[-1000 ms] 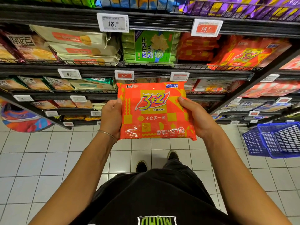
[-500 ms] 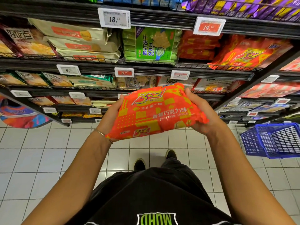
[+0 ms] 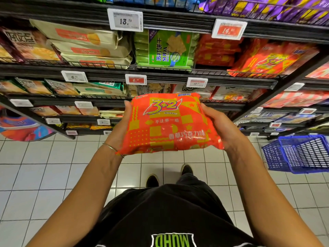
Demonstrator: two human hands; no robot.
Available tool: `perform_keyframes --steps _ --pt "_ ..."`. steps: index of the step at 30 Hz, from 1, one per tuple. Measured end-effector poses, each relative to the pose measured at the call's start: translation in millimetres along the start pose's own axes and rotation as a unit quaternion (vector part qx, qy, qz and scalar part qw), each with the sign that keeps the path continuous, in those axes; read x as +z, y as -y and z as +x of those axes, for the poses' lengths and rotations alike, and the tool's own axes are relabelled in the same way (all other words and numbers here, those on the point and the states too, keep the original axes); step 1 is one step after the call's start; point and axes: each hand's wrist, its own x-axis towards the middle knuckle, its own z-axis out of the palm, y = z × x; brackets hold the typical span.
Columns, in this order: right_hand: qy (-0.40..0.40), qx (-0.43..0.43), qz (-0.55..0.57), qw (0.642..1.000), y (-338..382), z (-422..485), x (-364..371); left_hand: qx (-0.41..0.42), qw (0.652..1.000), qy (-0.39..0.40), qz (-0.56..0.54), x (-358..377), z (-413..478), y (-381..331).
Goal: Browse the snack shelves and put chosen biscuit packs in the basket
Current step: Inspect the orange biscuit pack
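Head view: one orange 3+2 biscuit pack (image 3: 169, 125) is held face up, slightly tilted, in front of the shelf edges (image 3: 160, 102) and above the tiled floor (image 3: 53, 166). Two hands clamp it: the left hand (image 3: 119, 131) grips its left edge, the right hand (image 3: 219, 126) its right edge. One blue basket (image 3: 284, 155) sits low at the right, well apart from the pack, with bare tiles between. Two shoes (image 3: 152, 180) show below

Open tiled floor (image 3: 53, 175) below, stocked shelves (image 3: 160, 75) ahead, blue basket (image 3: 302, 154) at right
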Motion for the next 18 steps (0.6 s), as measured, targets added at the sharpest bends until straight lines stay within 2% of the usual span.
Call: perform_keyframes --steps 9,14,18 --pt "0.012 -0.044 0.002 0.999 -6.3 -0.8 8.5 0.152 0.988 -0.019 0.019 20.8 -13.7 -11.5" --pt "-0.008 -0.072 -0.043 0.996 -5.5 -2.5 15.3 0.150 0.988 0.025 -0.013 22.8 -17.4 -10.2" --pt "0.001 -0.114 -0.052 0.992 -4.7 -3.4 15.6 0.133 0.988 0.077 0.009 18.9 -21.5 -13.4"
